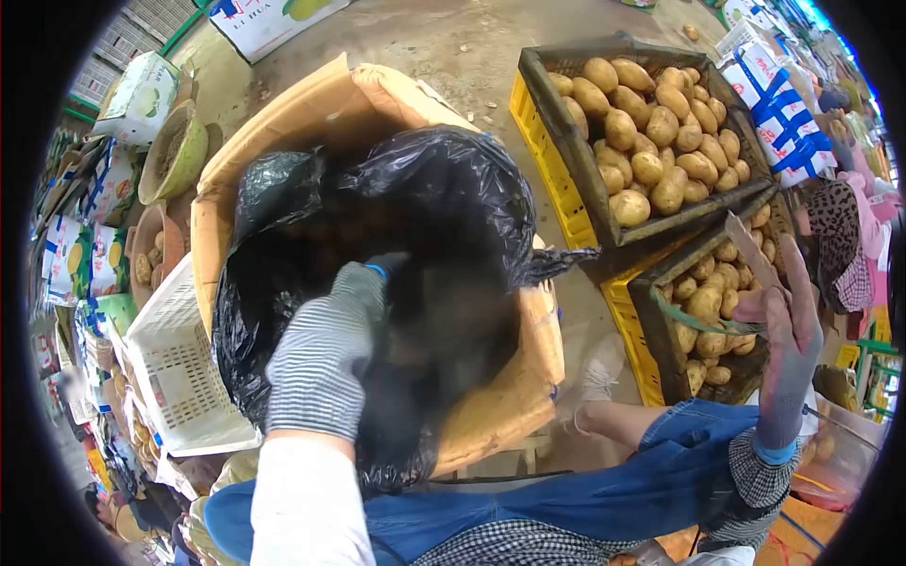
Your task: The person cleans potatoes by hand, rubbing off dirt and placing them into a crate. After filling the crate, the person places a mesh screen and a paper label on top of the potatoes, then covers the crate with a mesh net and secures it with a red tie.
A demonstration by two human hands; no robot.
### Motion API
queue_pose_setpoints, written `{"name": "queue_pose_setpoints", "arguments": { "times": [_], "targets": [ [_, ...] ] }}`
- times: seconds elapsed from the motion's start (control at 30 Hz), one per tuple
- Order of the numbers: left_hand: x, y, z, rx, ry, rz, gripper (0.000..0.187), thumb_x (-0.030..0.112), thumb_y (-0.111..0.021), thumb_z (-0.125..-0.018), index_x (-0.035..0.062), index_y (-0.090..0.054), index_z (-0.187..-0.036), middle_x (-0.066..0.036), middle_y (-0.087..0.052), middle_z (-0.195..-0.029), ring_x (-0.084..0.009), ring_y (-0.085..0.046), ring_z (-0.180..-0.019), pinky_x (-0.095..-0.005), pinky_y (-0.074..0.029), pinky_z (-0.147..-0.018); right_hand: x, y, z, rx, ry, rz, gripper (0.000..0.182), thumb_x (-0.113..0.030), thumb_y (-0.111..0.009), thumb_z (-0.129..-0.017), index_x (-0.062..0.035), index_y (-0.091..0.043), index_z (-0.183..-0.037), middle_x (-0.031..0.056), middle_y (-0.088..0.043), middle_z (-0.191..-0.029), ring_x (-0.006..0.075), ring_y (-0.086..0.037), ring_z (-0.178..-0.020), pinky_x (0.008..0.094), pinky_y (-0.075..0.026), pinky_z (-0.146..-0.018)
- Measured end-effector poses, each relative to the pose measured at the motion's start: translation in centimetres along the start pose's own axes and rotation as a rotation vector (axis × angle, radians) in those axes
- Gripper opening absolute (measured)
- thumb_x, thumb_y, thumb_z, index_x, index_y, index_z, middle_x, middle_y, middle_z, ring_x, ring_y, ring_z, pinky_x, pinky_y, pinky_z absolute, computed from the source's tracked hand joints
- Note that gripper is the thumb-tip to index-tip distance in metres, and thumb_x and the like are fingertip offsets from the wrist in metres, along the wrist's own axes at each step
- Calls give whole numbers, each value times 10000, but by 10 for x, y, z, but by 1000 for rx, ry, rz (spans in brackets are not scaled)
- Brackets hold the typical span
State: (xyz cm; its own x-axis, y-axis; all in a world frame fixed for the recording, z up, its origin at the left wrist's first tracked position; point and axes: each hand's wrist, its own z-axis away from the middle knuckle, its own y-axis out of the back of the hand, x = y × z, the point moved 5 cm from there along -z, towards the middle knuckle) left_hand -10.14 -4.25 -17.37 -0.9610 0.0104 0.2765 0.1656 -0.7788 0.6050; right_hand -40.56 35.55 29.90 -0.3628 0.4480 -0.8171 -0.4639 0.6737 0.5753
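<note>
My left hand [326, 354], in a striped grey glove, reaches into a large cardboard box [538, 387] lined with a black plastic bag [448, 170]. Its fingertips are dark and blurred against the bag's shadowed inside, so what they hold, if anything, is hidden. Off to the right, my right hand [788, 344] is raised with gloved fingers spread, above the lower crate of potatoes [703, 302]. A thin green strip [703, 321] runs beside its thumb; whether they touch is unclear. Behind lies another crate full of potatoes [661, 132].
A white plastic basket [193, 377] stands against the box's left side. Beyond it are a green-yellow tub [179, 151] and printed cartons [142, 99]. A carton with blue tape [779, 113] sits at the upper right, near a person in pink [868, 212].
</note>
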Motion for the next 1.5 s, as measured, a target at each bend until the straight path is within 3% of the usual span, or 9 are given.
{"name": "queue_pose_setpoints", "arguments": {
  "times": [0.1,0.23,0.5,0.6,0.7,0.8,0.9,1.3,1.5],
  "targets": [
    [-10,8,13,-121,15,779,316,307,-611,-855,126,-658,-1110,-75,-683,-1070,-311,-649,-980,-459,-518,-861,-15,-18,13,-156,-125,-369,410,-171,-437,-1008,-15,-484,-1384,93,-632,-1138,147,-633,-905,265,-521,-812],
    [92,98,278,-722,-382,1447,410,271,-562,-914,117,-525,-1293,-105,-596,-1263,-308,-577,-1164,-550,-456,-984,-39,-59,36,-281,-84,-404,377,-158,-430,-1001,-2,-526,-1331,122,-632,-1184,168,-647,-951,293,-531,-823],
    [109,103,464,-746,-682,1464,475,177,-443,-1008,103,-300,-1455,-122,-520,-1323,-254,-533,-1198,-420,-453,-1006,-72,-151,106,-603,280,-404,581,-78,-730,-822,-1,-491,-1345,82,-579,-1231,115,-581,-1053,268,-492,-896],
    [102,87,486,-598,-680,1362,521,140,-498,-993,91,-282,-1465,-117,-520,-1288,-177,-541,-1163,-322,-484,-949,-71,-168,117,-733,92,-654,703,-90,-799,-746,-6,-471,-1362,85,-558,-1278,137,-558,-1108,282,-469,-944],
    [94,88,491,-367,-771,983,666,173,-684,-898,125,-331,-1461,-63,-515,-1308,-185,-531,-1190,-365,-456,-1011,-72,-159,121,-551,408,-294,728,-66,-804,-698,-13,-484,-1350,104,-563,-1281,199,-557,-1145,316,-442,-1000],
    [88,87,483,-45,-966,812,628,-13,-633,-875,40,-343,-1429,-125,-545,-1227,-167,-584,-1074,-308,-527,-877,-85,-150,120,-415,630,-170,740,-44,-792,-667,-18,-490,-1342,127,-566,-1274,255,-534,-1204,350,-422,-1037],
    [92,89,499,-284,-835,1153,604,-19,-667,-847,17,-387,-1381,-109,-561,-1219,-185,-579,-1094,-327,-509,-928,-80,-150,117,-359,737,-169,768,-29,-780,-646,-23,-478,-1351,142,-555,-1273,289,-509,-1235,360,-405,-1060],
    [92,81,492,28,-1198,967,600,-128,-719,-705,65,-481,-1222,-121,-390,-1418,-205,-479,-1251,-358,-411,-1062,-69,-160,111,-871,-83,-941,519,-125,-688,-893,28,-494,-1350,85,-588,-1265,145,-563,-1128,267,-460,-969],
    [92,74,490,-10,-1253,925,562,-123,-718,-718,70,-487,-1192,-127,-403,-1398,-204,-484,-1241,-358,-425,-1053,-59,-161,104,-784,-36,-913,377,-167,-606,-961,42,-562,-1272,67,-637,-1153,134,-603,-1037,263,-489,-928]
  ]
}}
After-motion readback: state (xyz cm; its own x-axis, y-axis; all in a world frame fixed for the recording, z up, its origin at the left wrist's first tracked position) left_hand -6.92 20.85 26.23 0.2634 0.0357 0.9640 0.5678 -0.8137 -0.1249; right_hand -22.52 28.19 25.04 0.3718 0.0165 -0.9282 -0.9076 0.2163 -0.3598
